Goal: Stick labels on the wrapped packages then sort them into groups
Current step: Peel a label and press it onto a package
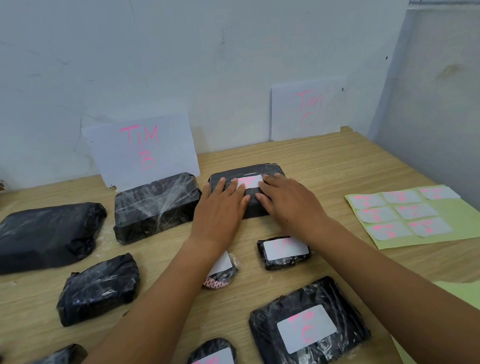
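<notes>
A black wrapped package (268,169) lies mid-table near the wall, with a white label (249,182) bearing pink writing on its top. My left hand (220,208) and my right hand (285,200) lie flat on this package, fingers straight, pressing on either side of the label. A green backing sheet (458,226) at the right carries several white labels (401,212) with pink writing.
Signs reading TIM B (142,149) and TIM C (308,110) lean on the wall. Unlabelled black packages (156,207) (41,236) (98,288) lie at the left. Labelled packages (287,251) (309,327) (212,361) (222,269) lie nearer me. A side wall (451,101) closes the right.
</notes>
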